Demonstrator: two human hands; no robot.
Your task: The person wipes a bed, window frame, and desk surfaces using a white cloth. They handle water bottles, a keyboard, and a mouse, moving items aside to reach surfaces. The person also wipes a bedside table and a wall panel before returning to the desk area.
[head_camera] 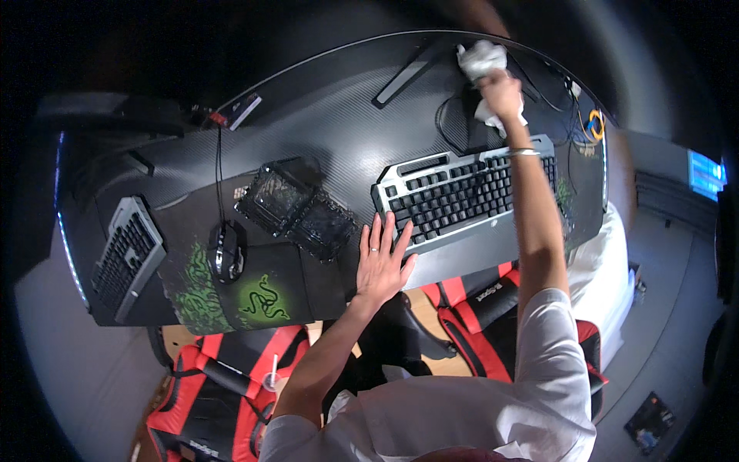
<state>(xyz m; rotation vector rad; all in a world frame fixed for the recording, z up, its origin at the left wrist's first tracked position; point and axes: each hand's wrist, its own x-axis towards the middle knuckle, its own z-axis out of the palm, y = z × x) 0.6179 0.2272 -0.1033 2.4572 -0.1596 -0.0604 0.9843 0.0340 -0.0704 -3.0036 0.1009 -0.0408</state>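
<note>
My right hand [501, 95] grips a crumpled white cloth [484, 59] near the far right edge of the black desk [346, 124]. Part of the cloth hangs out below the fingers, and the hand is slightly blurred. My left hand [381, 268] lies flat with its fingers spread, fingertips over the lower left corner of a silver and black keyboard [456, 196]. It holds nothing. My right forearm crosses above the keyboard's right end and hides some keys. Left of my left hand is a black, glossy plastic tray-like object [294, 202], its exact kind unclear.
A wired mouse [226, 252] rests on mouse pads with green designs [268, 297]. A second keyboard [130, 254] stands at the left. Monitor stand legs [407, 78] and cables [577, 115] occupy the back. Red and black gaming chairs [225, 392] are below the desk's front edge.
</note>
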